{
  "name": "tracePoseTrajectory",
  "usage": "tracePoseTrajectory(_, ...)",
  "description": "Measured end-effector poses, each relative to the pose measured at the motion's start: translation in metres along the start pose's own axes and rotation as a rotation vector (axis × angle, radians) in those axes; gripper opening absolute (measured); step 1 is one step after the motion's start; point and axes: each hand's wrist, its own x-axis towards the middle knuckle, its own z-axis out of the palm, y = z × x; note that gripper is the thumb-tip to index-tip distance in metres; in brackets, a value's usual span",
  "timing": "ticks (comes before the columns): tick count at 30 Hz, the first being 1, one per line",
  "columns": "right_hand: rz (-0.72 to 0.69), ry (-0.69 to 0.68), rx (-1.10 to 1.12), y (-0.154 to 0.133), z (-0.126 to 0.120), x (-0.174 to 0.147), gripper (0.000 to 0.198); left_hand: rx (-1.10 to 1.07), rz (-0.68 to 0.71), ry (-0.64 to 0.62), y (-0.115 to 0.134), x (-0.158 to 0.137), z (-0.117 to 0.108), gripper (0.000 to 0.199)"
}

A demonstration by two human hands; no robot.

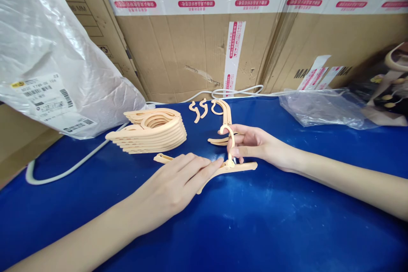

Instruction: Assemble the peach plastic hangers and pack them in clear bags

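Note:
A beige plastic folding hanger (240,168) lies low over the blue tabletop, between my hands. Its hook (232,144) stands upright at the central joint, pinched by the fingers of my right hand (253,141). My left hand (177,185) is closed over the hanger's left part, with its index fingertip close to the joint; the palm side is hidden. One arm end (163,158) pokes out beyond the left knuckles. Behind the right fingers lie curved beige arm pieces (217,140), partly covered. Farther back are two loose hooks (195,111) and more curved hanger parts (226,110).
A neat stack of folded beige hangers (149,136) stands left of centre. Behind it leans a white plastic bag (63,59) with labels. Taped cardboard boxes (178,51) line the back, with a white cable (92,153) along them. Clear plastic film (315,108) lies at the right.

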Motion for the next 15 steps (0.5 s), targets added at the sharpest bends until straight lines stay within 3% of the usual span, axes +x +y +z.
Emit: tracePoseTrajectory(15, -0.055, -0.021, -0.133, 0.0026, -0.0038, 0.0015, 0.043, -0.045, -0.011, -0.039, -0.0018, 0.0009, 0.0027, 0.045)
